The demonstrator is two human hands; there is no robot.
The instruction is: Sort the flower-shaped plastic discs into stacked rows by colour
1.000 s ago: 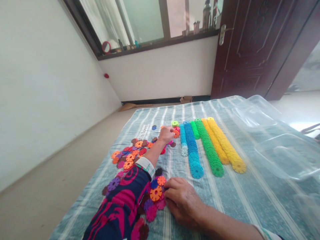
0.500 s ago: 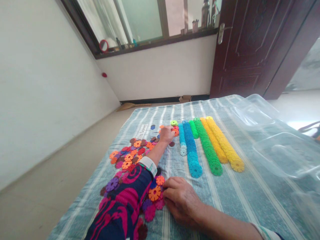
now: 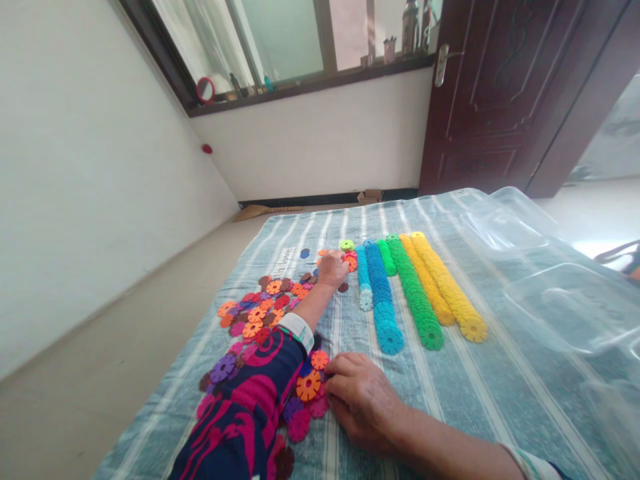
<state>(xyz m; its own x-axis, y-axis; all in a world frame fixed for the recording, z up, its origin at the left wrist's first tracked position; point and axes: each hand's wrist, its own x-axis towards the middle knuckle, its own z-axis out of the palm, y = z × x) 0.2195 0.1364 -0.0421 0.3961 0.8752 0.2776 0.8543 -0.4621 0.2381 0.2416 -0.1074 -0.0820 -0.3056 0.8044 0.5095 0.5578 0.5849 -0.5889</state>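
Note:
My left hand (image 3: 334,269) reaches to the far part of the cloth, its fingers pinched on a red-orange plastic snowflake disc (image 3: 352,265). A lime green disc (image 3: 347,245) lies just beyond it. My right hand (image 3: 364,399) rests nearer to me with curled fingers, at the edge of a mixed pile; what its fingertips hold, if anything, is hidden. Next to them are an orange disc (image 3: 309,385) and a pink disc (image 3: 299,425). Overlapping rows stretch to the right: a light blue row (image 3: 364,273), a blue row (image 3: 384,293), a green row (image 3: 415,293) and a yellow row (image 3: 450,290).
A loose pile of orange, brown, red and purple discs (image 3: 257,312) spreads left, partly under my left sleeve. Clear plastic containers (image 3: 575,307) stand on the right of the striped cloth (image 3: 480,400). Behind are a door (image 3: 500,100) and a window sill (image 3: 310,88).

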